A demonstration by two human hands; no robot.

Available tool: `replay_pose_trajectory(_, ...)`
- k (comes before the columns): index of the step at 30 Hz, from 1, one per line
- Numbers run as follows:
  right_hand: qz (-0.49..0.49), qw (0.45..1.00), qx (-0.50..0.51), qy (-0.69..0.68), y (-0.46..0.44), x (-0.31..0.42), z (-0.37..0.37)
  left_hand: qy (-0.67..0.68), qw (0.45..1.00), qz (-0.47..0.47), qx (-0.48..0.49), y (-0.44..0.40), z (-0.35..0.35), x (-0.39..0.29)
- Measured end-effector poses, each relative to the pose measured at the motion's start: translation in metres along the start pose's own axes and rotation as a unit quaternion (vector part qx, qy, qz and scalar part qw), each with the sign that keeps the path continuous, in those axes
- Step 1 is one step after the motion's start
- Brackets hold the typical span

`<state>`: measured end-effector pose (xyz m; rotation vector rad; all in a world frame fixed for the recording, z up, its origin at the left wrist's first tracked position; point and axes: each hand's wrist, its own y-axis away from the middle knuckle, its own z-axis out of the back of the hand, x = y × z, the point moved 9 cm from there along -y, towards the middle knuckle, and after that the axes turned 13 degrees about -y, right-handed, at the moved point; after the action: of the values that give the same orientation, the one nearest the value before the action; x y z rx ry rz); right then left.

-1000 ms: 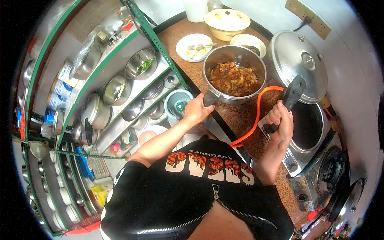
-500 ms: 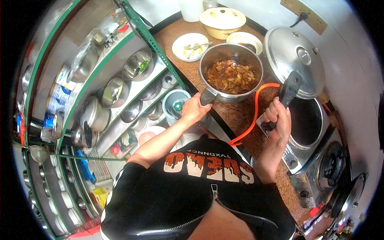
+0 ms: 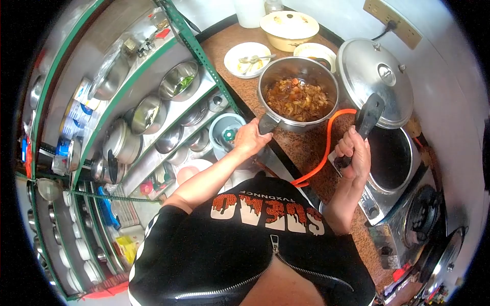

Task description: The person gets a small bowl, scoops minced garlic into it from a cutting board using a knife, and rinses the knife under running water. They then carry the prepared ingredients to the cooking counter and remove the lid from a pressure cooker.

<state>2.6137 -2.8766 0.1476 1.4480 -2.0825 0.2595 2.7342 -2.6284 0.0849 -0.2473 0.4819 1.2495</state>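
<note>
A steel pot (image 3: 297,92) of brown cooked food stands on the speckled counter. My left hand (image 3: 251,138) is closed around the pot's black handle (image 3: 268,123). On the right, my right hand (image 3: 356,153) grips the black handle (image 3: 371,115) of a large domed steel lid (image 3: 378,79). The lid is tilted, its outer face showing, beside the pot and apart from it. Behind the pot are a white plate (image 3: 240,64) with spoons on it, a second plate (image 3: 312,52), and a cream covered dish (image 3: 289,30).
An orange hose (image 3: 329,145) curves over the counter. A stove with an open dark round pan (image 3: 390,158) is at the right, with a burner (image 3: 422,217) nearer. Green-edged shelves (image 3: 153,61) with metal bowls fill the left. A power strip (image 3: 393,23) is on the wall.
The lid and my right hand have shifted slightly left relative to the counter. My left hand keeps its hold on the pot handle. The camera view has moved a little.
</note>
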Motion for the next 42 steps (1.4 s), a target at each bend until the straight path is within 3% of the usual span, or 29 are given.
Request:
replay_pose_trajectory(17, -0.035, 0.998, -0.003, 0.059, -0.001, -0.012, -0.014, -0.012, 1.0, 0.002, -0.002, 0.0, -0.002, 0.003)
replay_pose_trajectory(21, -0.054, 0.998, 0.015, 0.038, -0.011, -0.023, 0.001, -0.067, 0.998, 0.005, 0.019, -0.001, -0.005, 0.005)
replay_pose_trajectory(27, -0.076, 0.996, 0.033, 0.042, -0.015, -0.034, 0.003, -0.012, 0.999, 0.03, 0.043, 0.002, -0.002, 0.006)
replay_pose_trajectory(42, -0.027, 0.995, -0.001, 0.094, -0.01, -0.017, 0.002, -0.024, 0.999, 0.019, 0.044, -0.001, -0.003, 0.007)
